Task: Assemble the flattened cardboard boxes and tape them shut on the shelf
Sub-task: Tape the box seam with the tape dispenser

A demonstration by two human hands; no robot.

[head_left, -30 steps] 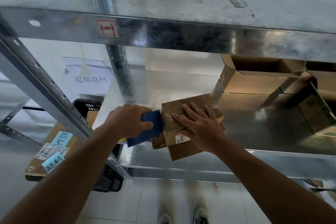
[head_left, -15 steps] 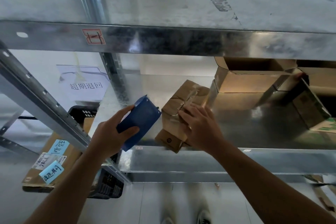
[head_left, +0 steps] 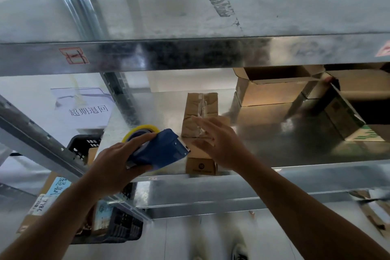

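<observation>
A small brown cardboard box (head_left: 200, 110) lies on the metal shelf (head_left: 274, 150), long side pointing away from me, with clear tape along its top seam. Its near end reaches the shelf's front edge. My right hand (head_left: 219, 145) rests flat on the near half of the box, fingers spread and blurred. My left hand (head_left: 118, 162) grips a blue tape dispenser (head_left: 162, 150) holding a yellow-rimmed tape roll (head_left: 140, 131). The dispenser's front edge is close against the box's left side.
Open cardboard boxes (head_left: 272, 91) stand at the back right of the shelf, with a dark printed box (head_left: 337, 120) leaning beside them. A black crate (head_left: 84, 148) with labelled cartons sits lower left behind a slanted steel beam (head_left: 38, 139). An upper shelf edge (head_left: 190, 53) hangs overhead.
The box was turned from lying crosswise to pointing lengthwise away from me. My left hand drew the dispenser off the box, then brought it back to the box's left side.
</observation>
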